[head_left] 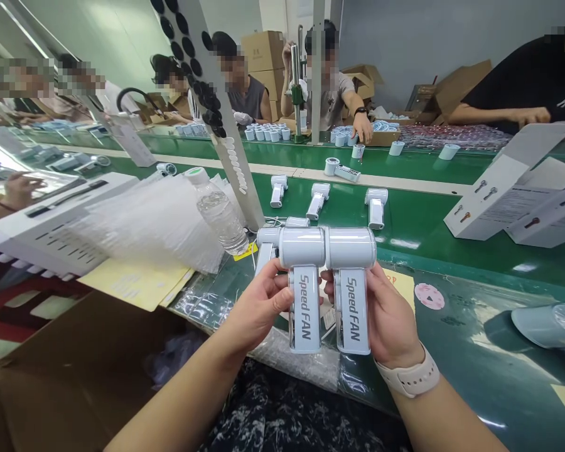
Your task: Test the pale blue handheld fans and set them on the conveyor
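Progress is partial: my left hand [258, 307] grips one fan [304, 295], my right hand [388, 320] grips the other fan [353, 295], heads touching, while three more fans [318, 199] lie untouched on the desk [452, 351] beyond them.

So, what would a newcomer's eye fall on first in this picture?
First, the two white handheld fans marked "Speed FAN", held upright side by side at the centre: the left fan in the left hand, the right fan in the right hand. Behind them, three more fans lie on the green belt, with a water bottle to the left.
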`<state>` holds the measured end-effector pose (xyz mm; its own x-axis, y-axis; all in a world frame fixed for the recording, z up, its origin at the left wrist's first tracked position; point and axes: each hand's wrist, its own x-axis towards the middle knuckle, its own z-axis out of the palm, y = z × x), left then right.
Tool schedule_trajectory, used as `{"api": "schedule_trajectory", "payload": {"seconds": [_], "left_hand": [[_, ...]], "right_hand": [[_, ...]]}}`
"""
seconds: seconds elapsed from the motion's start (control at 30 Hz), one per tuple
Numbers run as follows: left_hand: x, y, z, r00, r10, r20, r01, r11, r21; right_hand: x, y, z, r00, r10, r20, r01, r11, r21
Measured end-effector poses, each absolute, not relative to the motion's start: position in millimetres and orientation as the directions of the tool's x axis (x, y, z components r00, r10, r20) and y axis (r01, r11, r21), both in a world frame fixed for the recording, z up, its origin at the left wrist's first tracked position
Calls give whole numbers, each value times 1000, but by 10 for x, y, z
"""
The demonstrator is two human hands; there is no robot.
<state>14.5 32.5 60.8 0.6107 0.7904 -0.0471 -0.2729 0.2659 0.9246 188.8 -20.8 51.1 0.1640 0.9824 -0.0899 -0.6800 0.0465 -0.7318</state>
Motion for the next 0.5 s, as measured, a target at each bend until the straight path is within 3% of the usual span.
{"api": "schedule_trajectory", "payload": {"seconds": [0.27,0.5], "left_hand": [[172,335,561,579,813,-59,-233,234,944],[177,344,540,572,809,-133,-120,243,963]], "right_hand": [[1851,-190,543,232,946,-226,-710,6,-704],[1838,-175,464,191,957,-217,-699,-22,-715]]}}
